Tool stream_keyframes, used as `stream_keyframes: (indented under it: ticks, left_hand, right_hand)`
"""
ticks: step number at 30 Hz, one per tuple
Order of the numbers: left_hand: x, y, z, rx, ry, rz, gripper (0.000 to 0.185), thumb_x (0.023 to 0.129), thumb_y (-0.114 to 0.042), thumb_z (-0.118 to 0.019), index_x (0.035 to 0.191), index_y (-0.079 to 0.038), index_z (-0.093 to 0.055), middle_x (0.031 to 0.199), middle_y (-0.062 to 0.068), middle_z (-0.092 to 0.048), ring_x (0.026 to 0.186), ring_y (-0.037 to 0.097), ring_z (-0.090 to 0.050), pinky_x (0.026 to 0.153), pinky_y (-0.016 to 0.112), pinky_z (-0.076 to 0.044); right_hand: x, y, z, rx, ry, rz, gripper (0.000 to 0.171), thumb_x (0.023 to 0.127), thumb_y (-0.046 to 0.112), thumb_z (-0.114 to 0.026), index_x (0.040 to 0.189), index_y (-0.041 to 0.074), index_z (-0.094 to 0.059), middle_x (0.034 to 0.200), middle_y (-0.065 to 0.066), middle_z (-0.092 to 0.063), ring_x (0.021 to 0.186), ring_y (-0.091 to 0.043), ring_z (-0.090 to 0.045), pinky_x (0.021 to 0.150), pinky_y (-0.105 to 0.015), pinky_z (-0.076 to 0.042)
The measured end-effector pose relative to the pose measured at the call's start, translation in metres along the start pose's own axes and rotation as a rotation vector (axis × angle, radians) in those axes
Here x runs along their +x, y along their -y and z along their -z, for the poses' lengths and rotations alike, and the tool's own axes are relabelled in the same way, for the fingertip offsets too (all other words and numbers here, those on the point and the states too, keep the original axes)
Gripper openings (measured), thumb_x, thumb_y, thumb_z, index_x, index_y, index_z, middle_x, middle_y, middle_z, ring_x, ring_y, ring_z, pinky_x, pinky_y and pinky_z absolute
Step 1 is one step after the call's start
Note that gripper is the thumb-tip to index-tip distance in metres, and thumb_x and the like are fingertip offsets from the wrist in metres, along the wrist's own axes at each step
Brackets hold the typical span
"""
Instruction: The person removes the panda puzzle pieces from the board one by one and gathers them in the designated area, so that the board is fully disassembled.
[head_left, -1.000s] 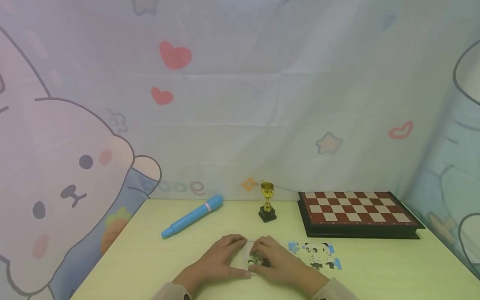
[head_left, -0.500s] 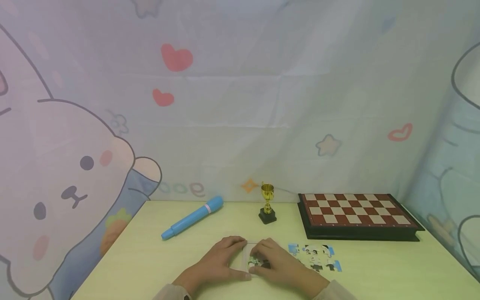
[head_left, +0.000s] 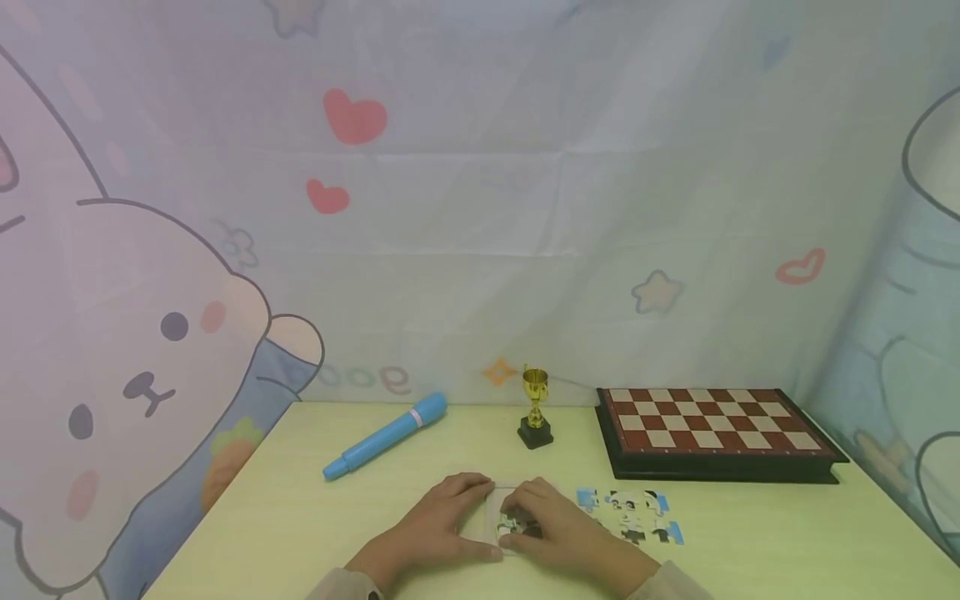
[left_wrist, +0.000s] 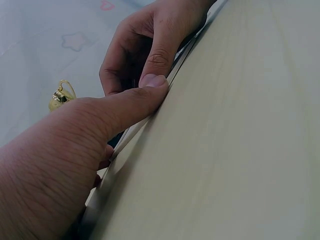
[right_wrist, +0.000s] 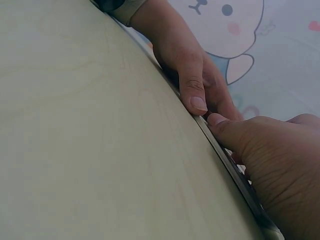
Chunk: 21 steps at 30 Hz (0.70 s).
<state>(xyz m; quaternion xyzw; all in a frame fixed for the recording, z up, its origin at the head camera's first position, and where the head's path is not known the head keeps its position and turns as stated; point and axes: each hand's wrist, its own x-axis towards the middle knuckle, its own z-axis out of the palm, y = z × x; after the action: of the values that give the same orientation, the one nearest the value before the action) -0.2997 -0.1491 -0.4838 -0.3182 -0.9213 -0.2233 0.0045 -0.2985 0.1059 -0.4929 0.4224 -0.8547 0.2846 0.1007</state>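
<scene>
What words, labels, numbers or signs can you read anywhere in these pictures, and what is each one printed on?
None can be read.
The backdrop cloth carries only drawings: a rabbit, hearts, stars.
Faint rounded marks low on the cloth may be letters, but are too blurred to read.
The blue pen, trophy, chessboard and puzzle pieces show no legible text.

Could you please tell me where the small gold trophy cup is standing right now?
In the head view, the small gold trophy cup stands mid-table near the back edge, between the blue marker pen on its left and the red-and-cream chessboard on its right.
</scene>
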Motion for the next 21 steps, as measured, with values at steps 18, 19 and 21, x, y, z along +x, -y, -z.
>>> stream_keyframes:
  ticks: [18, 19, 21]
  left_hand:
    - [0.0001, 0.0011, 0.0002, 0.001, -0.007, -0.011, 0.096, 0.080, -0.079, -0.062, 0.154, -0.021, -0.043, 0.155, -0.005, -0.038, 0.143, 0.022, -0.035, 0.115, 0.054, -0.034]
    - [0.0001, 0.0011, 0.0001, 0.000, -0.008, -0.009, 0.096, 0.080, -0.079, -0.062, 0.154, -0.021, -0.043, 0.155, -0.005, -0.038, 0.143, 0.022, -0.035, 0.115, 0.054, -0.033]
    - [-0.0001, 0.0011, -0.0003, 0.000, -0.008, -0.006, 0.096, 0.080, -0.079, -0.062, 0.154, -0.021, -0.043, 0.155, -0.006, -0.038, 0.143, 0.022, -0.035, 0.115, 0.054, -0.033]
  right_hand:
    - [-0.0016, 0.0043, 0.0036, 0.062, -0.024, 0.012, 0.028, 0.097, 0.038, -0.067, 0.120, 0.022, -0.060, 0.111, 0.013, -0.056, 0.096, -0.004, -0.054, 0.084, -0.025, -0.053]
    - [-0.0016, 0.0039, 0.0034, 0.068, -0.029, 0.015, 0.026, 0.098, 0.036, -0.067, 0.119, 0.023, -0.060, 0.110, 0.013, -0.056, 0.096, -0.004, -0.054, 0.084, -0.024, -0.053]
    - [-0.0017, 0.0030, 0.0025, 0.081, -0.043, 0.027, 0.023, 0.098, 0.034, -0.067, 0.118, 0.025, -0.060, 0.108, 0.014, -0.056, 0.095, -0.003, -0.055, 0.083, -0.024, -0.053]
